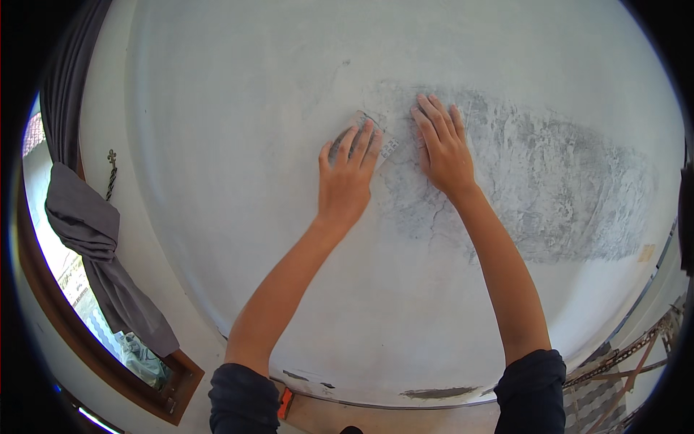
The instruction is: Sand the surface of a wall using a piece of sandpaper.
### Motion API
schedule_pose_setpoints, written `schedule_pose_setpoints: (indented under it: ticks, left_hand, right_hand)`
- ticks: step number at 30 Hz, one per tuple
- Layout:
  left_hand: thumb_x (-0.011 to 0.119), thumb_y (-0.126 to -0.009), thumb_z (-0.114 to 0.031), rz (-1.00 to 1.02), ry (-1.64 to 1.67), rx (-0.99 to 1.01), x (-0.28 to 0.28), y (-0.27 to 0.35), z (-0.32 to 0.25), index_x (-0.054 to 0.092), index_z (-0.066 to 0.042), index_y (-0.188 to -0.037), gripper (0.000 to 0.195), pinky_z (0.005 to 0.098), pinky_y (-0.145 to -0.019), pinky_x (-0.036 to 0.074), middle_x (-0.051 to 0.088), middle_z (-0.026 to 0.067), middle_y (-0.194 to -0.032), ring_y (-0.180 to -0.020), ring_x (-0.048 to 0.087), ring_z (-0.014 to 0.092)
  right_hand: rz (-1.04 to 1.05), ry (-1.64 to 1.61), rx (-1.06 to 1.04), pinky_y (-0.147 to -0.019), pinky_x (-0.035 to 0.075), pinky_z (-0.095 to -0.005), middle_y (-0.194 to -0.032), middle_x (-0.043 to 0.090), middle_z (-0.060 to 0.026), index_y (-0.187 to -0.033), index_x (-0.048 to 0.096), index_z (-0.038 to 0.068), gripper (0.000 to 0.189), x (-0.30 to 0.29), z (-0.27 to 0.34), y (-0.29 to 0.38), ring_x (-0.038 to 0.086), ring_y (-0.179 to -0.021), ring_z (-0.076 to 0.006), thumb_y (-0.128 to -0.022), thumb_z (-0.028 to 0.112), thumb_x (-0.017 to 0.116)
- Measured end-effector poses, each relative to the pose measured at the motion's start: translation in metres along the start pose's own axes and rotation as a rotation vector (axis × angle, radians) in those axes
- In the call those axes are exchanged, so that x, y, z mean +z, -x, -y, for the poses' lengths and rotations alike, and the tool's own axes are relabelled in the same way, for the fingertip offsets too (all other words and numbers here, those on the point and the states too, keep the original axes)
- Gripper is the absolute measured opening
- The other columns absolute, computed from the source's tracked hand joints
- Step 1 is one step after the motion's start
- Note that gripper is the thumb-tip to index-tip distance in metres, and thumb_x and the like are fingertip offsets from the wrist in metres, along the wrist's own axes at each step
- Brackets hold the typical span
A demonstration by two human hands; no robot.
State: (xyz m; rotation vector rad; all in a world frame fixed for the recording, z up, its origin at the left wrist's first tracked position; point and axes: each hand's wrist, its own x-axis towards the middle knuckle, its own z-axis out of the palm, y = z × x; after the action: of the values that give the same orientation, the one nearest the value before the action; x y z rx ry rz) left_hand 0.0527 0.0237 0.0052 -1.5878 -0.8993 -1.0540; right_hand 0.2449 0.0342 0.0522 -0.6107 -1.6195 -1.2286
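My left hand (347,179) presses a sheet of sandpaper (389,147) flat against the white wall (244,163). The sheet's printed backing shows past the fingers on the right, and the palm side is hidden. To its right, my right hand (444,146) rests on the wall with nothing in it, fingers slightly spread. It lies at the left part of a rough grey patch (553,190), where the surface is streaked and scraped. Below the hands, a thin crack (435,217) runs down the wall.
A grey tied curtain (81,217) hangs at left beside a brown window frame (184,380). A twisted metal holdback (111,173) sticks out near it. Rusty metal framing (623,361) stands at lower right. An orange object (285,402) lies at the wall's foot, near a bare strip (439,392).
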Motion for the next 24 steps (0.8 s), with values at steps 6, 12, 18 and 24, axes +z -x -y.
schedule_pose_setpoints:
  ticks: [6,12,18,24]
  left_hand:
    - [0.053,-0.078,-0.002,-0.017,-0.006,-0.249,-0.001,0.0,0.011,0.046,-0.009,-0.135,0.058,0.0477,-0.104,0.027,0.037,0.0047,-0.147,-0.13,0.036,0.024]
    - [0.054,-0.078,-0.002,0.032,0.011,-0.06,-0.002,0.015,-0.007,0.047,-0.01,-0.135,0.058,0.0482,-0.103,0.027,0.037,0.0051,-0.148,-0.131,0.035,0.023]
    - [0.056,-0.076,0.0,0.013,0.0,-0.2,-0.002,0.015,-0.008,0.046,-0.01,-0.135,0.061,0.0474,-0.103,0.027,0.037,0.0052,-0.148,-0.13,0.036,0.024]
    - [0.056,-0.077,0.001,0.032,0.009,-0.121,-0.004,0.017,0.003,0.046,-0.009,-0.135,0.061,0.0476,-0.103,0.027,0.038,0.0065,-0.147,-0.129,0.037,0.025]
  right_hand:
    - [0.004,0.033,-0.008,-0.111,0.026,-0.0475,-0.138,0.046,-0.01,-0.124,0.051,0.005,0.035,0.003,0.002,-0.001,0.039,-0.132,-0.026,-0.09,0.009,0.049]
    - [-0.017,0.029,-0.002,-0.111,0.027,-0.0468,-0.137,0.047,-0.0095,-0.124,0.052,0.006,0.033,0.003,0.0,0.0,0.041,-0.131,-0.0255,-0.091,0.011,0.048]
    - [-0.023,0.03,0.001,-0.111,0.027,-0.0469,-0.137,0.047,-0.0095,-0.124,0.053,0.005,0.033,0.002,0.002,0.0,0.041,-0.131,-0.0256,-0.091,0.01,0.049]
    - [-0.023,0.02,-0.009,-0.11,0.027,-0.047,-0.137,0.047,-0.0096,-0.123,0.052,0.006,0.034,0.002,0.0,0.0,0.041,-0.131,-0.0259,-0.09,0.01,0.049]
